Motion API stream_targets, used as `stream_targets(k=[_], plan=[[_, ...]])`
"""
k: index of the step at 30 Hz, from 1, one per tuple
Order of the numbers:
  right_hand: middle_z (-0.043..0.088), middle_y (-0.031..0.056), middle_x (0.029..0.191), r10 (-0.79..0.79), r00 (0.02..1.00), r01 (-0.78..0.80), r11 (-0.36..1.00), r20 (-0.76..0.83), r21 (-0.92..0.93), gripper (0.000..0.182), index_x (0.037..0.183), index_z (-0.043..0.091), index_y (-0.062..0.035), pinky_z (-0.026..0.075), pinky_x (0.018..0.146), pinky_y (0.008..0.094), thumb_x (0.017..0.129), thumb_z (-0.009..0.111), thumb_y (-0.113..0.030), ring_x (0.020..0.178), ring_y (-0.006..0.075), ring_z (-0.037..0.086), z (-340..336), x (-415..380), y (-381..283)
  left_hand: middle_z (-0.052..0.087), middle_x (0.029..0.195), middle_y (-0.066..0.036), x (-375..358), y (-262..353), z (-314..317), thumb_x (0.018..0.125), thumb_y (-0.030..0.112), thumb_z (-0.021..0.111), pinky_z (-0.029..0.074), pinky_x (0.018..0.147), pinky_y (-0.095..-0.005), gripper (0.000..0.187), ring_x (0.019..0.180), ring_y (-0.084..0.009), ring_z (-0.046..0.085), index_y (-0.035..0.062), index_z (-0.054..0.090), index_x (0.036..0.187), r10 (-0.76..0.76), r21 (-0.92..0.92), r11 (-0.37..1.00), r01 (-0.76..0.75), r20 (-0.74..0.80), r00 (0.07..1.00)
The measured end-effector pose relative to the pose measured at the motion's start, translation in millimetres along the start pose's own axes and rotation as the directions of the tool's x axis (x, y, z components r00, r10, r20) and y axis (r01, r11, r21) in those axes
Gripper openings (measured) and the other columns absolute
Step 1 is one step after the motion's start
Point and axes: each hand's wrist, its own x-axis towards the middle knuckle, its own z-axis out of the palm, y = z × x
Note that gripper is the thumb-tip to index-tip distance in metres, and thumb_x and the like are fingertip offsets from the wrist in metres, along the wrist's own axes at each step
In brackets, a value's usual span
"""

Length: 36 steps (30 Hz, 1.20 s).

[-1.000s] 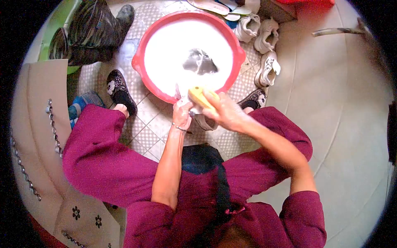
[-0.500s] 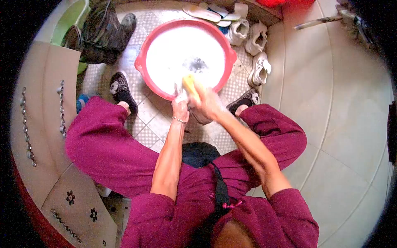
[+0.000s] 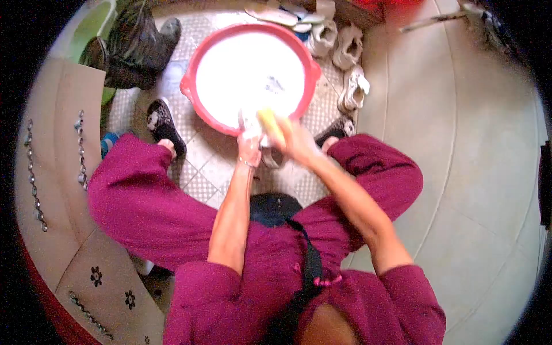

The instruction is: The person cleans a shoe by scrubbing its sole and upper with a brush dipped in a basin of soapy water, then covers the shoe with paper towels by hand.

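A red basin (image 3: 314, 75) full of white suds stands on the tiled floor between my feet. At its near rim, my left hand (image 3: 249, 148) is closed round a whitish, suds-covered shoe (image 3: 272, 158), whose details are blurred. My right hand (image 3: 296, 141) grips a yellow brush or sponge (image 3: 269, 122), held close beside my left hand over the basin's near edge. A grey gap in the foam shows near the basin's middle.
Several white shoes (image 3: 348, 47) line the wall at the right of the basin. Dark boots (image 3: 133, 49) stand at the upper left, beside a green tub (image 3: 91, 27). A pale cabinet (image 3: 57, 144) is on the left, a stick (image 3: 434, 21) at the upper right.
The view has shifted slightly, so the basin appears a little further left. My right hand and the yellow thing have moved slightly to the right of my left hand. The foam gap looks smaller.
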Motion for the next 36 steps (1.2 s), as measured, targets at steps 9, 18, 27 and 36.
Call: stream_targets(k=[9,18,27,36], plan=[[0.052,0.0314,0.095,-0.129,0.986,0.126,0.992,-0.105,-0.029,0.054,0.125,0.036,-0.0031,0.044,0.076,0.0438,0.081,0.048,-0.032,0.088,0.0452,0.051,-1,-13,-11,0.059,0.099,-0.009,7,-2,0,0.079,0.002,0.045,0.047,0.076,-0.0274,0.026,0.089,-0.0168,0.058,-0.0038,0.054,0.103,-0.024,0.090,0.996,0.024,-0.002,1.000],[0.051,0.0324,0.096,-0.033,0.999,0.030,0.994,0.028,0.110,0.051,0.122,0.040,-0.0023,0.044,0.072,0.0451,0.081,0.049,-0.031,0.087,0.0443,0.053,9,-31,0,0.059,0.098,-0.009,-8,5,6,0.083,0.008,0.045,0.047,0.077,-0.0287,0.024,0.089,-0.0173,0.057,-0.0009,0.054,0.103,-0.050,0.032,0.998,0.049,0.033,0.998],[0.053,0.0214,0.107,0.104,0.987,-0.134,0.953,0.124,0.272,0.054,0.127,0.038,-0.0040,0.041,0.081,0.0355,0.081,0.051,-0.029,0.096,0.0288,0.053,-20,-46,-18,0.060,0.096,-0.010,-1,11,-11,0.076,0.000,0.048,0.046,0.080,-0.0291,0.030,0.089,-0.0181,0.058,-0.0055,0.053,0.105,-0.054,0.097,0.994,0.045,0.089,0.995],[0.049,0.0308,0.110,0.096,0.986,-0.055,0.960,-0.138,0.275,0.055,0.128,0.039,-0.0078,0.044,0.081,0.0387,0.081,0.050,-0.035,0.098,0.0366,0.054,-8,-13,5,0.060,0.095,-0.009,-2,15,-8,0.069,-0.002,0.055,0.047,0.077,-0.0296,0.034,0.085,-0.0188,0.059,-0.0059,0.055,0.103,-0.086,0.142,0.987,0.080,0.041,0.995]])
